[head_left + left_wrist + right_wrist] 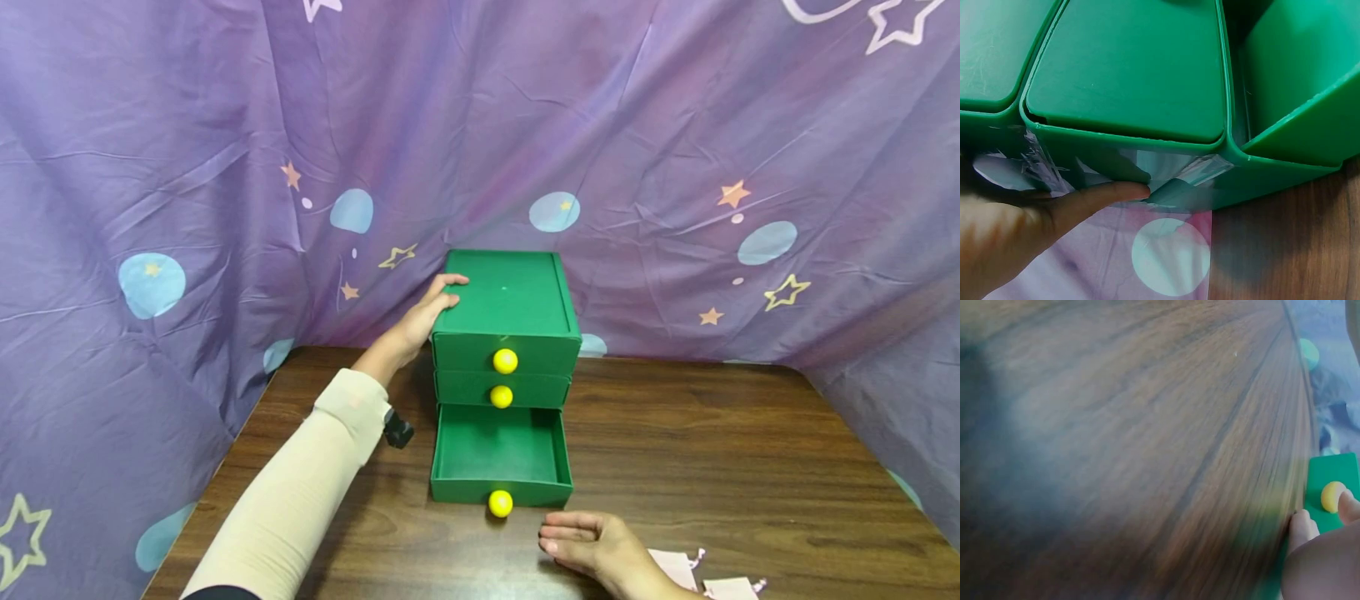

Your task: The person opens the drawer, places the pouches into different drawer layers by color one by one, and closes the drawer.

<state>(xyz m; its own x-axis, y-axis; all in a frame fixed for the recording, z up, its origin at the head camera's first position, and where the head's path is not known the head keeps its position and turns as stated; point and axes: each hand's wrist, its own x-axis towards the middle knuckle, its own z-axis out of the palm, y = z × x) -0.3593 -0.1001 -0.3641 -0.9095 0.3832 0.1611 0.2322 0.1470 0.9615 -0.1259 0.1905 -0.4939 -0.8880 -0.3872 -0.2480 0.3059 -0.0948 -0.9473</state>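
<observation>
A green cabinet [504,292] of three stacked drawers stands at the middle of the table, each drawer with a yellow knob. Its bottom drawer [498,454] is pulled out, and the inside looks bare. My left hand [420,321] rests against the cabinet's left side, its fingertips on the top edge. In the left wrist view the thumb [1116,192] lies straight along the side wall, over clear tape. Just in front of the bottom drawer's knob [500,503], to its right, my right hand [600,546] hovers with extended fingers and holds nothing.
Two small pale pink drawstring pouches [675,568] lie by my right wrist at the table's front, partly cut off. Behind the brown wooden table [690,450] hangs a purple cloth [480,125] with stars and blue spots.
</observation>
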